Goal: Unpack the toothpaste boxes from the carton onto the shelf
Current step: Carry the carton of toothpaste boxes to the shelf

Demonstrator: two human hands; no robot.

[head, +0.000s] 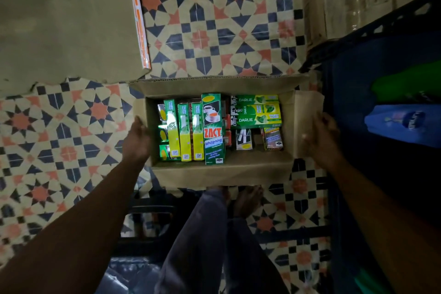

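Caller: Bare foot (247, 200) and grey trouser leg (202, 234) right at the bottom, both arms stretched forward. What have the hands got?

Spotter: Left hand (137, 141) is on the left side of the carton (222, 172), fingers hooked over the flap's edge. Right hand (322, 141) grips the right-hand flap, thumb on its face.

Caller: And the carton itself?

Spotter: Flaps open, between the two hands, just ahead of the foot. Resting on the patterned floor tiles (214, 19) or lifted off them, I can't tell. The toothpaste is all inside: green-and-yellow boxes (185, 131) side by side at the left, a tall ZACT box (213, 131) in the middle, Darlie boxes (256, 112) stacked at the far right, small packs (273, 138) nearer us.

Caller: Further out?

Spotter: Dark blue shelf (353, 67) just right of the carton, with a green item (405, 83) and a blue pack (403, 122) on it. Far left, a big brown cardboard box (59, 19).
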